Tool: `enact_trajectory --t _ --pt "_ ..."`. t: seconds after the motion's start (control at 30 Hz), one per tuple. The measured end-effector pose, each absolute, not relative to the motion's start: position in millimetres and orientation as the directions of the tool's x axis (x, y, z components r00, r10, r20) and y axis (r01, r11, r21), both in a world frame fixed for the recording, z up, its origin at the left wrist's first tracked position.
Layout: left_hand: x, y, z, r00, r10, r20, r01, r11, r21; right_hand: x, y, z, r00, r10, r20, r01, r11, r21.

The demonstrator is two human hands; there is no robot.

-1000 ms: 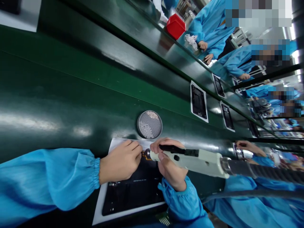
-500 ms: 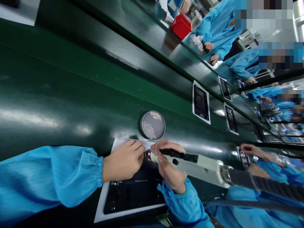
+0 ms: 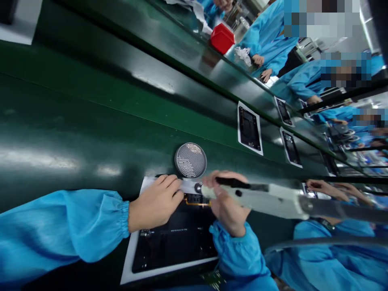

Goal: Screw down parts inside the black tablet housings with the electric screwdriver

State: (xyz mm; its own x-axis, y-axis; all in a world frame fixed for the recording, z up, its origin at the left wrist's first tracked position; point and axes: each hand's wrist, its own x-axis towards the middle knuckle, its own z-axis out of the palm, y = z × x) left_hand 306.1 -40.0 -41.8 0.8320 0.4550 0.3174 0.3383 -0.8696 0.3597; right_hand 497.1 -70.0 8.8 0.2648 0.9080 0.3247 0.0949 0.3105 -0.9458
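Note:
My left hand (image 3: 154, 202) lies on the upper left part of a black tablet-like device (image 3: 176, 246), its fingers curled and their tips hidden. What they may pinch does not show. The device rests on a white sheet (image 3: 129, 264); a strip of its inner parts with orange edging shows between my hands. In my right hand (image 3: 227, 202) is a pale electric screwdriver (image 3: 269, 202) with a black lever, slanted along the bench and blurred by motion. Its front end points at my left fingers, above the device's upper edge. A round metal dish (image 3: 190, 160) with a dimpled surface sits just beyond.
Similar devices (image 3: 249, 127) on white sheets lie along the green bench (image 3: 91, 117) to the right. A red bin (image 3: 222, 38) stands across the bench, near co-workers in blue sleeves. A co-worker's hands (image 3: 327, 189) are at the right. The screwdriver's cable (image 3: 348, 208) trails right.
My right hand has drawn the screwdriver back to the right and slightly up, away from my left fingers. The inner strip of the device now shows. The whole view has shifted slightly.

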Motion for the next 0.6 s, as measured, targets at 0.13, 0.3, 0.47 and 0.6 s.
enact_trajectory --t 0.13,0.3,0.47,0.6 --pt "308 -30 -36 0.821 0.544 0.175 0.462 -0.812 0.356 536 -31 20 0.512 0.769 0.382 0.157 0.353 -0.922" --pt "315 -36 -32 0.827 0.56 0.042 0.534 -0.807 0.252 597 4 11 0.725 0.567 0.392 0.286 0.27 -0.919" --pt "304 -45 -19 0.852 0.496 0.168 0.487 -0.869 0.091 644 0 10 0.811 0.434 0.392 0.364 0.149 -0.919" --pt "295 47 35 0.816 0.546 0.191 0.564 -0.825 -0.048 663 -12 16 0.845 0.346 0.409 0.37 0.175 -0.913"
